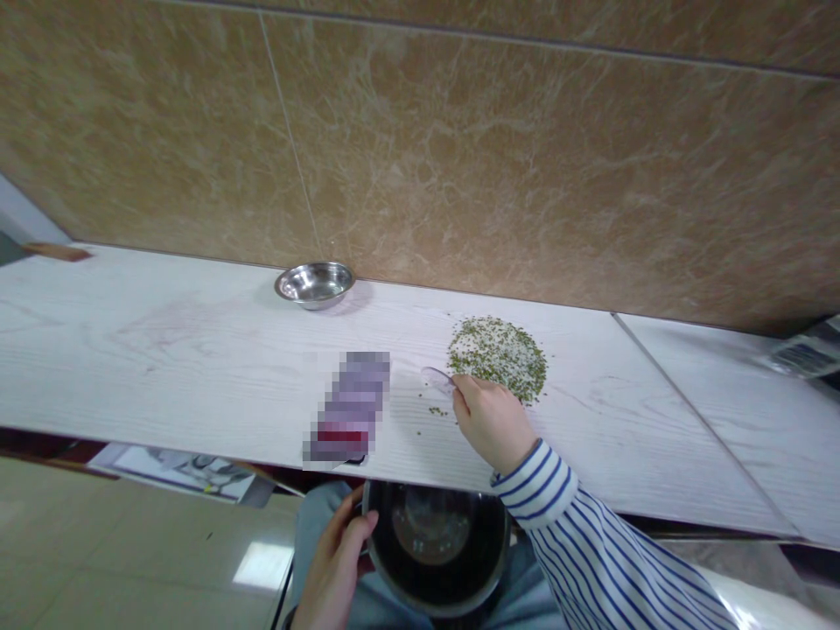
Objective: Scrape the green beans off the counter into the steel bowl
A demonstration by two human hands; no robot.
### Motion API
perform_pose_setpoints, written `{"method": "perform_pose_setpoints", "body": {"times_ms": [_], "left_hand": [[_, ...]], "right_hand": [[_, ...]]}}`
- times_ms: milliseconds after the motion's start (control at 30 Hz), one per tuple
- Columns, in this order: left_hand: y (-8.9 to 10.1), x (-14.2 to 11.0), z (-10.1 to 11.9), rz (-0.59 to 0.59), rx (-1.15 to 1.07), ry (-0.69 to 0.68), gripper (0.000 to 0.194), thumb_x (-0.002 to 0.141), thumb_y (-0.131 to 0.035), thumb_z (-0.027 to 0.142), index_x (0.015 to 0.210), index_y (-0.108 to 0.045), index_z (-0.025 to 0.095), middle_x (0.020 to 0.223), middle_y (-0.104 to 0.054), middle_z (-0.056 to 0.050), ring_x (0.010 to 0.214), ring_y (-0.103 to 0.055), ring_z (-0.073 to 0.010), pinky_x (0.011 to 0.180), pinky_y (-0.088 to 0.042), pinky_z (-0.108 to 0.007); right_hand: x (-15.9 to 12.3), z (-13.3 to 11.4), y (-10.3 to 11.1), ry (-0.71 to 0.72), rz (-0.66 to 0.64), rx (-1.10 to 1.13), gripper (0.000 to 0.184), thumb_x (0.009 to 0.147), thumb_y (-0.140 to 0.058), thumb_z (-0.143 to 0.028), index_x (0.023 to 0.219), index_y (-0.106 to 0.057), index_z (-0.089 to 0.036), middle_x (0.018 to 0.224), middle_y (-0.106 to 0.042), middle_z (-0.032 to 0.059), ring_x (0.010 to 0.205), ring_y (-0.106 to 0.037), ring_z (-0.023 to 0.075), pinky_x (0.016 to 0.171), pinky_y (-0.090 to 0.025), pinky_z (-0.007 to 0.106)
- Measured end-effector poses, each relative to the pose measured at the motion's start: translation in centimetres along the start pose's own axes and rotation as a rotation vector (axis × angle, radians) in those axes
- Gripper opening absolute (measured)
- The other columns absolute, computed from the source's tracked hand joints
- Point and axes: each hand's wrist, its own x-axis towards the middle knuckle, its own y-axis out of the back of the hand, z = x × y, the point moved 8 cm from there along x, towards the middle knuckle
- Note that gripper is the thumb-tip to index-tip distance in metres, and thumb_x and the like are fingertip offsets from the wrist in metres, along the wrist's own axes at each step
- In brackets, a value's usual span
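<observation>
A dark metal pot is gripped by the left hand at the tabletop's near edge, while the right hand pinches a pale scraper just beside the green seed pile.

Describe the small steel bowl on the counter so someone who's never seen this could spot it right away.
Along the tan tile wall runs a white wood-grain counter. At its back edge sits a small shiny steel bowl, the only dish up there, left of the pile of green seeds.
</observation>
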Motion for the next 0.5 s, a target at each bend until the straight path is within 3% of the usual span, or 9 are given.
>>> {"method": "perform_pose_setpoints", "body": {"times_ms": [100,500], "left_hand": [[0.0,0.4,-0.7,-0.030,-0.086,0.058,0.053,0.072,-0.071,0.044,0.119,-0.064,0.021,0.117,-0.074,-0.011,0.101,-0.070,-0.0319,0.063,-0.055,-0.034],[0.5,-0.2,0.4,-0.037,-0.079,0.036,0.053,0.069,-0.074,0.045,0.116,-0.067,0.022,0.111,-0.077,-0.007,0.102,-0.069,-0.0318,0.063,-0.053,-0.032]], "right_hand": [[-0.1,-0.1,-0.1,0.005,-0.022,0.006,0.028,0.100,-0.039,-0.019,0.111,-0.066,-0.018,0.104,-0.075,0.0104,0.094,-0.070,0.0213,0.081,-0.046,0.029],[-1.2,-0.7,-0.2,0.147,-0.011,-0.050,0.025,0.102,-0.041,-0.019,0.109,-0.066,-0.022,0.093,-0.074,0.0057,0.091,-0.067,0.0202,0.077,-0.039,0.030]]}}
